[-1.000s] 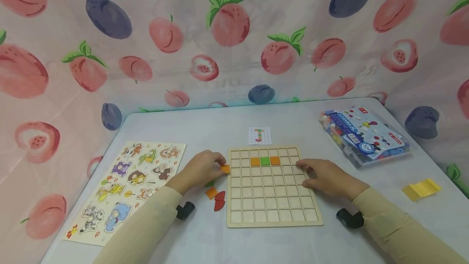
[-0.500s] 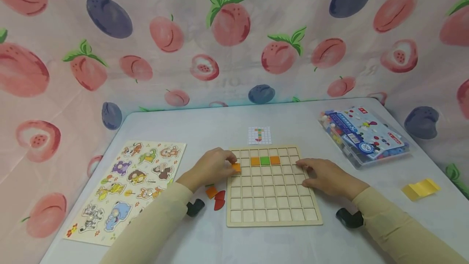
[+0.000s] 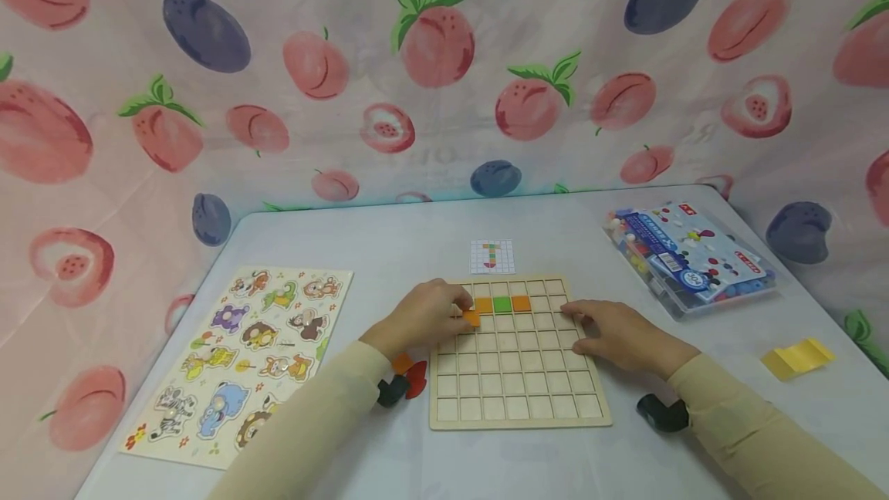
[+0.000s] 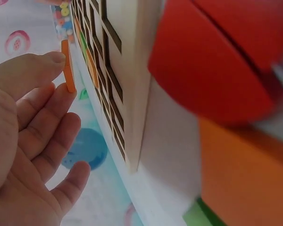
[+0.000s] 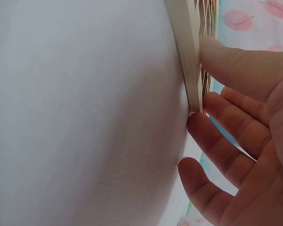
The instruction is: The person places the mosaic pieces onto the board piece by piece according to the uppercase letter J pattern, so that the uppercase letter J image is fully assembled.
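My left hand (image 3: pixel 420 317) pinches an orange square tile (image 4: pixel 68 68) between thumb and fingertips, over the upper left of the wooden grid board (image 3: pixel 514 388). The little finger stands away from the tile in the left wrist view. Set in the board's second row are an orange tile (image 3: pixel 484 305), a green tile (image 3: pixel 502 305) and another orange tile (image 3: pixel 521 304), side by side. At the board's right edge rests my right hand (image 3: pixel 618 338), thumb and fingertips against the rim, fingers loosely bent. A small pattern card (image 3: pixel 492 256) lies behind the board.
Red curved pieces (image 3: pixel 416 380) and a loose orange tile (image 3: pixel 401 363) lie left of the board, partly behind the left wrist. Farther left is an animal puzzle board (image 3: pixel 229 319). A clear plastic box (image 3: pixel 694 257) and a folded yellow paper (image 3: pixel 799 359) lie to the right.
My left hand has carried the orange tile rightward from the board's left edge, over the grid, close to the row of set tiles. My right hand has stayed in place.
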A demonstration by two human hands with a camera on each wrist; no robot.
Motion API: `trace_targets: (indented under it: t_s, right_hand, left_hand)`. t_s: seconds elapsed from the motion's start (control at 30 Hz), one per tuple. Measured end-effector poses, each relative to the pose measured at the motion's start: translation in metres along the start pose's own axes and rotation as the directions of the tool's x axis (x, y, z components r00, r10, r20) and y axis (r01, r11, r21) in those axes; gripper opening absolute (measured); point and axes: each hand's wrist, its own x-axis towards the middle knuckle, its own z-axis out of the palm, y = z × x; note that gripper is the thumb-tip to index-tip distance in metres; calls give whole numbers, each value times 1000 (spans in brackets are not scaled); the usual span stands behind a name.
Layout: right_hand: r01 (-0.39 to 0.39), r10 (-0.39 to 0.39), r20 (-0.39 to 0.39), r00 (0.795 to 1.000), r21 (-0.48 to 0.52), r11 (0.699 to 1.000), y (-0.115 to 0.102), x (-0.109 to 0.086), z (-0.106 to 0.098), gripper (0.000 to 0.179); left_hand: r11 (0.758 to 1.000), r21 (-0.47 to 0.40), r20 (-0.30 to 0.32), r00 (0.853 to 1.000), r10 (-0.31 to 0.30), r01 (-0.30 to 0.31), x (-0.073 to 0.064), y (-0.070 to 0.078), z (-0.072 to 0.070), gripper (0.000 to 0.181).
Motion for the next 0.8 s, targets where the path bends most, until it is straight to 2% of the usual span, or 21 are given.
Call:
trace_targets:
  t_s: [0.2, 0.4, 0.63, 0.8]
  right_hand:
    - [-3, 3, -1, 1000, -4, 1000, 0, 0, 0, 61]
    - [3, -3, -8, 1000, -10, 1000, 2, 0, 1, 60]
    - [10, -10, -11, 1000, -13, 1000, 2, 0, 1, 60]
    - [6, -6, -6, 1000, -11, 1000, 2, 0, 1, 60]
  left_hand:
    - [999, 25, 7, 1000, 26, -27, 5, 8, 2, 33]
    - [999, 14, 19, 999, 29, -29, 10, 13, 5, 33]
    - [995, 50, -18, 996, 88, -87, 15, 19, 10, 32]
    - [996, 45, -11, 997, 72, -71, 17, 24, 12, 32]
